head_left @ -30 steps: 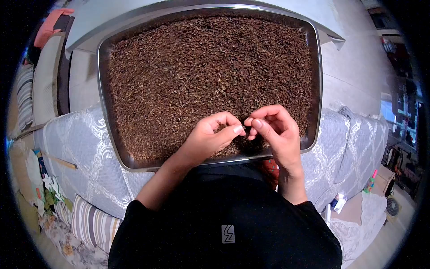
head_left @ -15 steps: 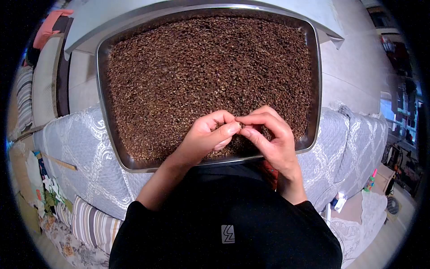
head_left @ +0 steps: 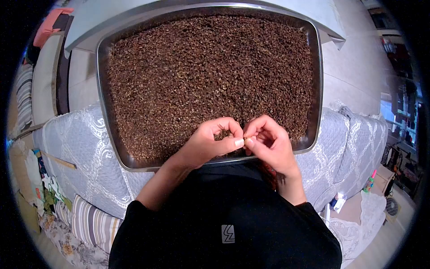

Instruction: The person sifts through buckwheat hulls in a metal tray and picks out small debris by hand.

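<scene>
A large metal tray [head_left: 319, 89] holds a layer of small dark brown pieces [head_left: 206, 76], like dried flakes or seeds. Over its near edge, my left hand [head_left: 210, 141] is pinched, thumb against fingers. My right hand [head_left: 268, 143] is closed in a pinch too, its fingertips meeting those of my left hand. A tiny pale brown bit shows between the fingertips of both hands, too small to name.
The tray's near part rests by a grey patterned cover [head_left: 85, 148]. Beyond the tray is a pale table edge [head_left: 286, 9]. A striped cushion [head_left: 94, 222] lies at lower left, and a fan [head_left: 392, 207] stands at far right.
Both hands came together from slightly apart, then shifted a little toward my body and to the right. Their fingertips remain pinched.
</scene>
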{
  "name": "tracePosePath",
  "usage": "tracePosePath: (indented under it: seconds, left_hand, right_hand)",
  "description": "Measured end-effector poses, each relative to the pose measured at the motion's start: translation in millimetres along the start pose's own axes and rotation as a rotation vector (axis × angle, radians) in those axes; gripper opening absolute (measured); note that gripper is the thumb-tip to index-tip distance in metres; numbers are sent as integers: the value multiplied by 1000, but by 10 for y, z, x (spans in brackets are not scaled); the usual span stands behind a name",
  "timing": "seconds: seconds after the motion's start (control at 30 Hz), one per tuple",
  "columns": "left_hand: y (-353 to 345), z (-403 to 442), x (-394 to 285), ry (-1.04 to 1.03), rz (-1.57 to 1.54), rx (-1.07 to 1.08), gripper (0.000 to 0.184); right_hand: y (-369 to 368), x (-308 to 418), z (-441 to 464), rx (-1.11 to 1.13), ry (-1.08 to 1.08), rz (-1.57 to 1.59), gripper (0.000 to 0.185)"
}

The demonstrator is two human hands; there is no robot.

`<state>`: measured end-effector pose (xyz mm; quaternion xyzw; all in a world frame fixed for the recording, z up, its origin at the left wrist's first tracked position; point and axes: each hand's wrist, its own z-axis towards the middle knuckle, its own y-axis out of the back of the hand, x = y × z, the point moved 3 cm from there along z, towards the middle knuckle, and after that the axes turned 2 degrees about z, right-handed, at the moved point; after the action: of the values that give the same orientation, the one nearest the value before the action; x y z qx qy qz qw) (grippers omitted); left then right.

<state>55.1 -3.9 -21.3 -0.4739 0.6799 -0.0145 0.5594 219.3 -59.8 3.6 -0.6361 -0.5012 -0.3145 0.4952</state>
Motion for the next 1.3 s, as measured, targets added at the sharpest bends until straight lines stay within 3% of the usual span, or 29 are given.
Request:
tracePosePath:
  seconds: [0.1, 0.2, 0.27, 0.3, 0.4, 0.43, 0.47, 0.63, 0.7, 0.83, 0.87, 0.97, 1.07, 1.17, 1.3]
  left_hand:
    - [22, 15, 56, -60, 56, 6, 16]
    - [16, -39, 34, -26, -133, 96, 14]
    - [43, -59, -62, 41, 48, 13, 9]
    - [57, -64, -89, 74, 139, -29, 7]
    - [48, -34, -26, 67, 138, -31, 10]
    - [34, -30, -15, 105, 79, -8, 11]
    - [25, -34, -10, 142, 20, 11, 12]
    - [15, -47, 60, 167, -102, 47, 19]
    - [-1, -64, 64, 195, -112, 73, 17]
    - [-23, -94, 38, 47, -267, 164, 15]
    - [-13, -112, 6, -8, -357, 206, 14]
    - [38, -149, -74, -119, -561, 296, 15]
    - [99, -147, -113, -165, -636, 377, 21]
    - [69, -151, -140, -229, -651, 418, 25]
    - [69, -180, -157, -310, -559, 399, 27]
  right_hand:
    - [-35, -14, -33, -53, 106, -131, 19]
    - [53, 8, -18, -110, 200, -167, 20]
    - [115, 82, -13, -209, 162, -154, 20]
    - [135, 95, -18, -207, 174, -198, 28]
    - [34, 211, -6, 31, 143, -310, 42]
    - [22, 220, 36, 93, 388, -586, 43]
    - [-6, 180, 16, 82, 353, -546, 27]
    - [4, 116, -6, 60, 389, -495, 15]
    - [17, 106, -54, 28, 259, -402, 13]
    - [140, 83, -56, -25, 146, -406, 11]
    - [181, 158, 5, 1, 355, -703, 17]
    - [223, 247, 81, -179, 446, -1042, 25]
    - [285, 153, 179, -363, 460, -1152, 22]
    - [173, 91, 326, -394, 506, -1283, 16]
    - [151, 1, 385, -359, 519, -1189, 13]
